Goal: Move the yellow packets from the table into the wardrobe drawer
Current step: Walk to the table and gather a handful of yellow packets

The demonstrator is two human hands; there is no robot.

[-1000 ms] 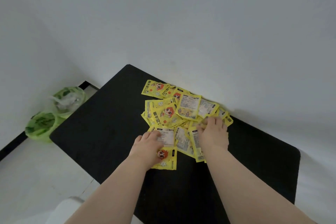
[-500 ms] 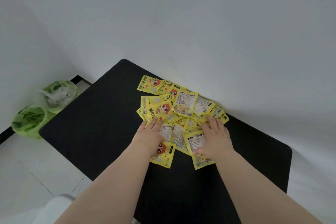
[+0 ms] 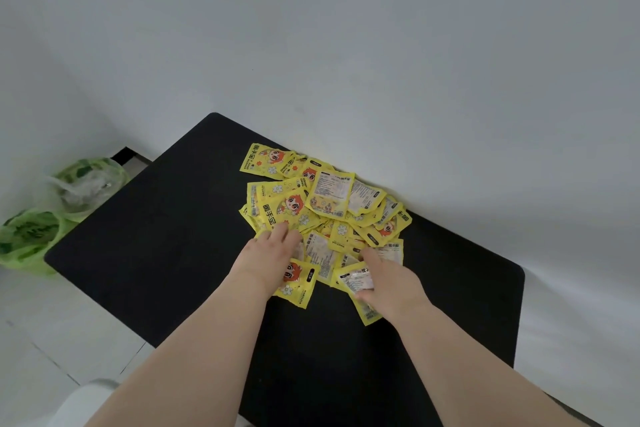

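A heap of several yellow packets (image 3: 325, 201) with cartoon prints lies on the black table (image 3: 156, 246), close to the white wall. My left hand (image 3: 266, 253) rests flat on the heap's near left side, fingers spread over packets. My right hand (image 3: 388, 281) is at the near right side, its fingers curled around one yellow packet (image 3: 356, 281) with a white label facing up. No wardrobe or drawer is in view.
Two green plastic bags (image 3: 52, 211) sit on the pale floor left of the table. The white wall (image 3: 381, 62) runs right behind the table's far edge. Bare black tabletop extends to the left and toward me.
My right hand has drawn back toward me and closed on a packet at the heap's near edge. My left hand stays pressed on the heap.
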